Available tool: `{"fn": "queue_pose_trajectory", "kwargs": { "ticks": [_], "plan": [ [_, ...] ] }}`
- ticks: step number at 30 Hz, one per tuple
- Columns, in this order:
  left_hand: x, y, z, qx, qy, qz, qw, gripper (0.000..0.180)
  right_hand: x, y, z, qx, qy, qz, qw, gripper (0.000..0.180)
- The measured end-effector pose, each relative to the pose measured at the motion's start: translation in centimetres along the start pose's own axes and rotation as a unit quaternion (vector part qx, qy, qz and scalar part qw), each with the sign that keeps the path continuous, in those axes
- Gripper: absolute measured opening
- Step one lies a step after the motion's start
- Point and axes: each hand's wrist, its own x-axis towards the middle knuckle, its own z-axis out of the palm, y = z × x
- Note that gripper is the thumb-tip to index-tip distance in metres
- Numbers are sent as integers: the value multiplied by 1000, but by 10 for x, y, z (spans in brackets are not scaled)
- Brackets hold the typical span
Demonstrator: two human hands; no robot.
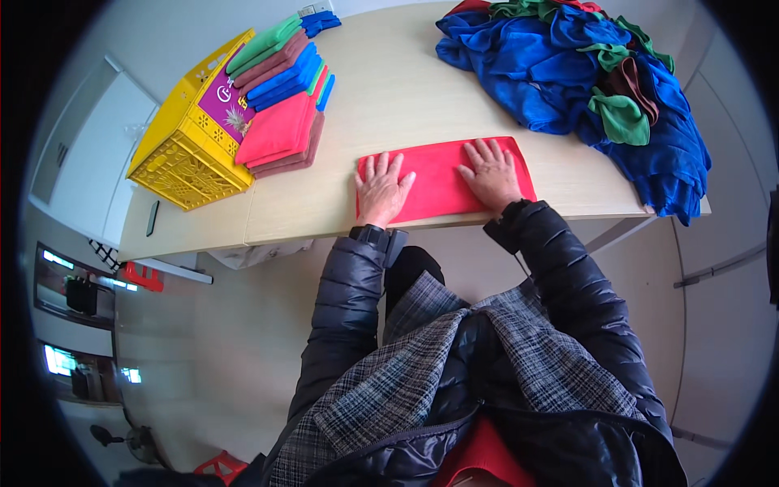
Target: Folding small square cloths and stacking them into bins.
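A red cloth (438, 183), folded into a flat rectangle, lies along the near edge of the table. My left hand (383, 188) rests flat on its left end with the fingers spread. On its right part, my right hand (493, 174) presses down, palm down and fingers apart. Neither hand grips anything. To the left stand neat stacks of folded cloths (280, 126) in red, brown, blue and green. A large loose heap of blue cloths (527, 69), with green, red and brown ones mixed in, spreads over the right side.
A yellow plastic crate (191, 154) with a purple panel stands at the table's left, behind the stacks. Near the left edge lies a dark flat phone-like object (152, 217). Part of the blue heap hangs over the table's (389, 81) right front corner. Red stools (142, 277) stand on the floor.
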Motion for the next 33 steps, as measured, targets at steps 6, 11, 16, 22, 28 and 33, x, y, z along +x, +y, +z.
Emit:
{"fn": "queue_pose_trajectory", "kwargs": {
  "ticks": [6, 11, 16, 22, 28, 33],
  "plan": [
    [8, -23, 3, -19, 9, -14, 1000, 69, 7, 31, 4, -14, 39, 34, 999, 62],
    [10, -33, 0, -30, -3, -48, 998, 68, 2, 33, -5, -1, 37, 62, 997, 62],
    [7, -35, -7, -44, -13, -111, 993, 69, -7, 56, -3, 3, 35, 79, 996, 60],
    [-21, -26, -13, -12, 41, -122, 992, 69, -21, 46, -2, -41, 79, 54, 995, 58],
    [-45, 41, -6, -22, 40, 42, 998, 64, -25, -35, -11, 29, 85, -47, 995, 57],
    [-48, 33, -4, 7, 22, 16, 1000, 60, -33, -55, -5, 51, 52, -82, 994, 53]
  ]
}}
